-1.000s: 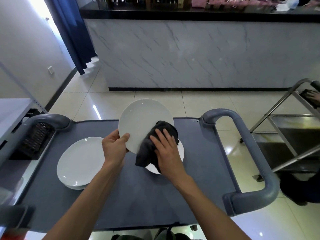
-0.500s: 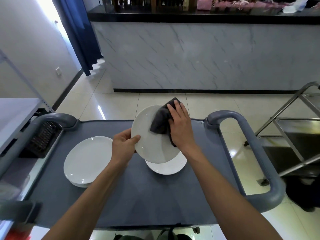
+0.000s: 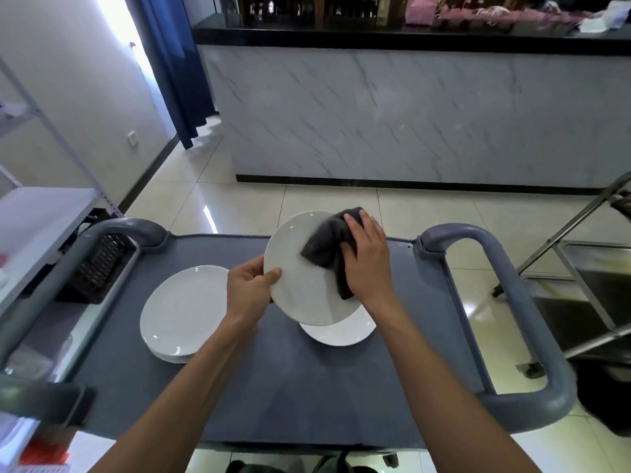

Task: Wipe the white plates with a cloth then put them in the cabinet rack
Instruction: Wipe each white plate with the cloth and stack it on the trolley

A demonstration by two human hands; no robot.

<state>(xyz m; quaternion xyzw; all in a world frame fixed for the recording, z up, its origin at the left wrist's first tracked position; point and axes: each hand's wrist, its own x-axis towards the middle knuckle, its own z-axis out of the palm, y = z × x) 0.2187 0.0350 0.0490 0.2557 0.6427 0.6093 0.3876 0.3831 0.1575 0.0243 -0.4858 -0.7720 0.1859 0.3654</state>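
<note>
My left hand (image 3: pixel 251 289) grips the left rim of a white plate (image 3: pixel 300 288), held tilted above the grey cart top (image 3: pixel 273 387). My right hand (image 3: pixel 367 261) presses a dark grey cloth (image 3: pixel 326 247) flat against the plate's upper right face. Directly under the held plate lies another white plate (image 3: pixel 345 332) on the cart. A stack of white plates (image 3: pixel 182 314) sits on the cart to the left.
The cart has grey tube handles at left (image 3: pixel 112 233) and right (image 3: pixel 532 322). A metal shelf rack (image 3: pixel 37 213) stands at the left, a steel trolley (image 3: pixel 587 268) at the right. A marble counter (image 3: pixel 409 114) faces me across the tiled floor.
My right hand swept the cloth from the plate's lower right up to its upper right. The view shifted slightly, and the held plate stays in my left hand.
</note>
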